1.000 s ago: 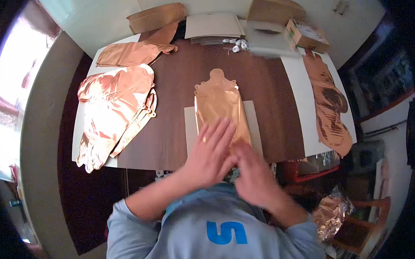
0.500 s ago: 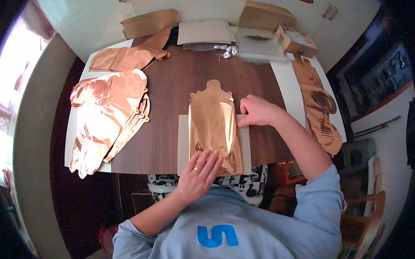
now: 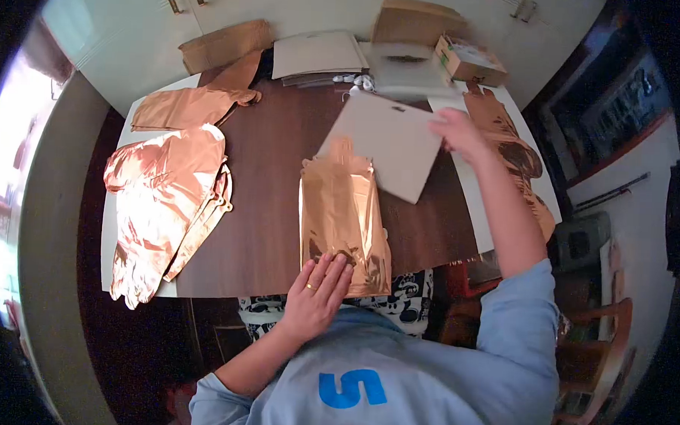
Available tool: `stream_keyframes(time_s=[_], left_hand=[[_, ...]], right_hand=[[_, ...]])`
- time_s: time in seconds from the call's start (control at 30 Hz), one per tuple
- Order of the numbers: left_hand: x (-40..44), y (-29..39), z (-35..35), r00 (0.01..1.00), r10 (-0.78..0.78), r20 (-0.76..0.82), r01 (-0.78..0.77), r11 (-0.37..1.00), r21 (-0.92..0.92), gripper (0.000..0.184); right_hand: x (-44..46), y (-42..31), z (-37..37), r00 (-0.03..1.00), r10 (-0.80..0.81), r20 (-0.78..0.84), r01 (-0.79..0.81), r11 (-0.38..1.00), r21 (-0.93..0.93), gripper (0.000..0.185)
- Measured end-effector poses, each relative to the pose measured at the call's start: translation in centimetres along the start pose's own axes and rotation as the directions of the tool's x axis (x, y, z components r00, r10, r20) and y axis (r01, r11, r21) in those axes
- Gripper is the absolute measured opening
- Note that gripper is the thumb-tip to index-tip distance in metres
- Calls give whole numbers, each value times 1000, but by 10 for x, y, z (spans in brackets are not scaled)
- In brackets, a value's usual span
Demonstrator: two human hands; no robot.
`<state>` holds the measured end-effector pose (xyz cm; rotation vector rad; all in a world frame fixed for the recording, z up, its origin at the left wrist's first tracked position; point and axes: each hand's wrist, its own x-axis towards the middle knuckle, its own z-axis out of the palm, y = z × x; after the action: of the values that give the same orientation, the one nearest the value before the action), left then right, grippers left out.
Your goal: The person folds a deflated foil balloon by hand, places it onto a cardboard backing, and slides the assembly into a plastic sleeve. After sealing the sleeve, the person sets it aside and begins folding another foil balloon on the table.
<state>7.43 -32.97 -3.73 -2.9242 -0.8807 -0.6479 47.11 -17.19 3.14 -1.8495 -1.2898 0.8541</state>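
A folded rose-gold foil balloon lies at the front middle of the table, its narrow tab pointing to the back. My left hand rests flat on its near end, fingers stretched out, a ring on one of them. My right hand, slightly blurred, pinches the right edge of a pale grey cardboard sheet with a small slot near its top. That sheet is tilted behind and to the right of the balloon, whose tab overlaps it in view.
More flat foil balloons lie in a left pile and a right stack. Along the back are a stack of grey cards, white ribbon rolls, a clear plastic sheet and a cardboard box. The table ends at my waist.
My right hand has drawn the cardboard sheet out from under the balloon and carried it back and to the right. My left hand stays on the balloon. The view has shifted slightly.
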Motion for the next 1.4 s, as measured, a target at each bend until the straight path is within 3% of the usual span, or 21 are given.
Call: stream_keyframes(time_s=[0.03,0.13,0.23,0.4,0.47,0.57,0.6,0.7,0.8,0.87,1.0,1.1,1.3,1.4], left_hand=[[-1,0,1,1000,-8,-6,8,1000,6,43],[-1,-1,-2,995,-44,-87,40,998,-49,41],[5,-7,-4,966,-177,-189,141,972,-189,39],[29,-13,-26,899,-240,-366,219,971,-99,37],[37,-8,-27,940,-164,-298,154,986,-57,37],[36,-4,-20,990,-75,-120,77,997,13,39],[34,-3,-17,997,-54,-64,56,998,32,40],[31,-3,-12,1000,-16,23,16,1000,22,43],[34,-3,-13,999,-9,53,10,1000,-18,45],[35,-3,-16,998,-11,67,14,999,-40,46],[35,-5,-14,998,-3,69,9,996,-88,47],[37,-4,-13,998,10,64,-4,995,-99,46],[37,-6,-11,1000,-10,14,12,988,-151,43],[37,-9,-14,1000,-24,4,24,982,-185,43]], right_hand=[[7,13,-13,996,18,-86,-18,1000,0,23],[-11,14,-46,995,81,-53,-84,995,-50,25],[-39,14,-55,985,153,75,-129,959,-252,23],[-87,-9,10,910,148,387,-67,974,-217,17],[-99,-34,41,903,101,417,11,966,-260,22],[-93,-28,63,886,-132,445,267,929,-257,26],[-92,-28,66,901,-224,371,348,884,-312,27],[-113,-37,68,960,-275,45,262,834,-486,25],[-151,-55,57,963,-264,56,250,794,-554,27],[-171,-51,51,964,-20,265,150,864,-480,30],[-191,-29,59,790,313,527,-195,943,-269,37],[-196,-37,68,724,376,579,-410,909,-77,38],[-191,-28,82,781,309,542,-376,927,13,34],[-196,-22,83,707,403,582,-637,719,276,29]])
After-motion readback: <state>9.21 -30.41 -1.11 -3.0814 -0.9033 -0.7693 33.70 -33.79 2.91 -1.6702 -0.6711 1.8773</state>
